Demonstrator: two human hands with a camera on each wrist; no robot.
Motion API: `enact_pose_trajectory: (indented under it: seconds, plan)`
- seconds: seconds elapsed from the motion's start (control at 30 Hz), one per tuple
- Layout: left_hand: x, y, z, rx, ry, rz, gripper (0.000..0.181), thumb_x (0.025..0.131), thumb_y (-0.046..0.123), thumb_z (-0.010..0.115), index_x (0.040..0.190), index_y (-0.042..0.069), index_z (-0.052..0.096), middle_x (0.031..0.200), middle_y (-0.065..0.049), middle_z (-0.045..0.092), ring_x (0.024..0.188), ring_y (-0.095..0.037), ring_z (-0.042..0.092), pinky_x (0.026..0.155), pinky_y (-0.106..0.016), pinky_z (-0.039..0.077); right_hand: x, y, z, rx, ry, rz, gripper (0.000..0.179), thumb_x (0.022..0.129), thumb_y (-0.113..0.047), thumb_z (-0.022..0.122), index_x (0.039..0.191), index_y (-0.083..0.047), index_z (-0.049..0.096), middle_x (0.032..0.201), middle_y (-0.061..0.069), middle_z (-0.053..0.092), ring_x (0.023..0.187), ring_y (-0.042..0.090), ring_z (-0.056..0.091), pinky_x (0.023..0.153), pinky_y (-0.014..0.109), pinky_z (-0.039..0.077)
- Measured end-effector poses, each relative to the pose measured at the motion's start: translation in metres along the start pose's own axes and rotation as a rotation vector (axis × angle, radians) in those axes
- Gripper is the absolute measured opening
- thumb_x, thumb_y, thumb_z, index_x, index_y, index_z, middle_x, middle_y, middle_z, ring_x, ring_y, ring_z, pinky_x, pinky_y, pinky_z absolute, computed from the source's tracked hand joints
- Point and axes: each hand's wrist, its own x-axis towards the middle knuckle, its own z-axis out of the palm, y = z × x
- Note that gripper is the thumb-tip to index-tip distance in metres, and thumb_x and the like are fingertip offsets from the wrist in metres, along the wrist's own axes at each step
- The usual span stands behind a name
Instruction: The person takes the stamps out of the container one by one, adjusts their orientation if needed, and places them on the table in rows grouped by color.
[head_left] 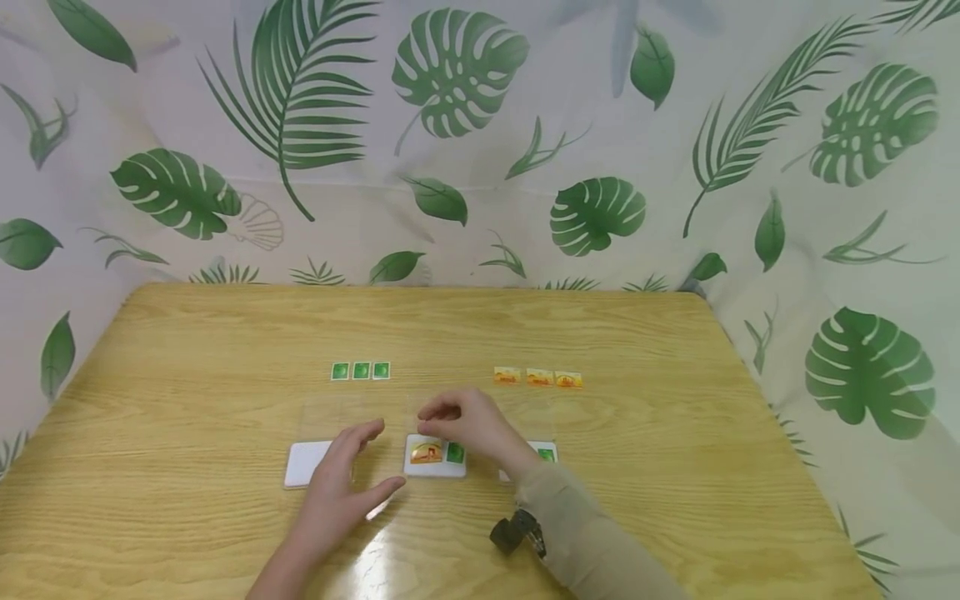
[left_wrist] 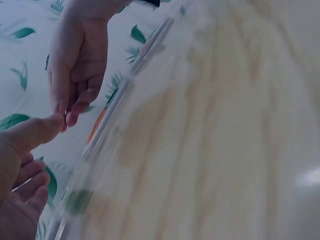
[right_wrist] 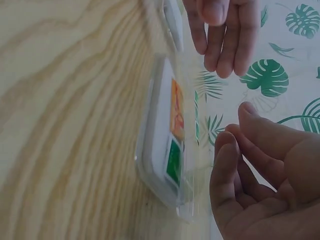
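Note:
In the head view a shallow white case [head_left: 435, 470] lies in the middle, with an orange picture sticker [head_left: 426, 452] and a green sticker [head_left: 454, 452] on its white face. A clear lid seems to stand out behind it. My right hand [head_left: 476, 425] hovers just above the case's back edge, thumb and fingertips drawn close together; whether something thin is between them does not show. To the left, my left hand [head_left: 341, 479] spreads thumb and fingers apart beside the case, holding nothing. In the right wrist view the case [right_wrist: 157, 115] appears edge-on near both hands.
Another white case [head_left: 303, 463] lies partly behind my left hand. A third case [head_left: 550, 447], with a green sticker, is partly under my right wrist. Three green stickers [head_left: 361, 371] and three orange stickers [head_left: 539, 377] lie farther back on the wooden table [head_left: 637, 467].

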Motion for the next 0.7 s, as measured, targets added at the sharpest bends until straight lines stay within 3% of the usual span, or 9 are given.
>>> enact_pose_trajectory:
  seconds: [0.2, 0.33, 0.7]
  plan:
    - [0.006, 0.01, 0.019, -0.053, 0.017, -0.07, 0.072, 0.073, 0.012, 0.083, 0.134, 0.003, 0.048, 0.13, -0.009, 0.052, 0.12, -0.027, 0.05, 0.104, -0.039, 0.041, -0.002, 0.005, 0.001, -0.038, 0.017, 0.019, 0.017, 0.084, -0.019, 0.075, 0.099, -0.011, 0.071, 0.083, -0.007, 0.064, 0.077, 0.01, 0.059, 0.069, 0.024, 0.052]
    - [0.008, 0.012, 0.028, -0.075, 0.008, -0.108, 0.073, 0.073, 0.014, 0.083, 0.135, 0.004, 0.047, 0.131, -0.009, 0.052, 0.121, -0.028, 0.05, 0.106, -0.041, 0.039, -0.003, 0.006, 0.003, -0.083, 0.025, 0.009, 0.017, 0.082, -0.017, 0.077, 0.097, -0.011, 0.071, 0.082, -0.008, 0.063, 0.075, 0.01, 0.057, 0.067, 0.023, 0.05]
    - [0.01, 0.007, 0.037, -0.064, 0.002, -0.099, 0.075, 0.073, 0.014, 0.083, 0.137, 0.003, 0.045, 0.132, -0.01, 0.051, 0.12, -0.03, 0.048, 0.105, -0.048, 0.038, -0.002, 0.007, 0.01, -0.158, 0.03, -0.025, 0.015, 0.077, -0.015, 0.081, 0.089, -0.013, 0.072, 0.08, -0.008, 0.061, 0.075, 0.009, 0.054, 0.066, 0.023, 0.048]
